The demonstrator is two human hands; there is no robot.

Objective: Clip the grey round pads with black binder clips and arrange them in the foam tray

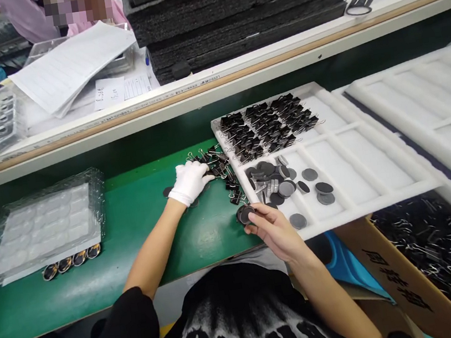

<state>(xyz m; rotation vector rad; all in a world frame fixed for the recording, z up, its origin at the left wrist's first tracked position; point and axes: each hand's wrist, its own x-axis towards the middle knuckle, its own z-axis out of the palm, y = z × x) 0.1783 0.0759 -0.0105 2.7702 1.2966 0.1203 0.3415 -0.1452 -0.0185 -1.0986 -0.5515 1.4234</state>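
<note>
My left hand, in a white glove, reaches to the loose pile of black binder clips beside the white tray. Its thumb and forefinger close around a dark clip at the pile's edge, partly hidden by the glove. My bare right hand holds a round black disc between thumb and fingers, over the tray's front left corner. More grey and black discs lie heaped and scattered in the tray's near compartment. Rows of binder clips fill the compartment behind. A few dark discs lie partly under my left hand.
The white foam tray rests on the green table, with another foam tray to its right. Clear plastic trays lie left, near several round pieces. A carton of clips stands front right. Black foam sheets rise behind.
</note>
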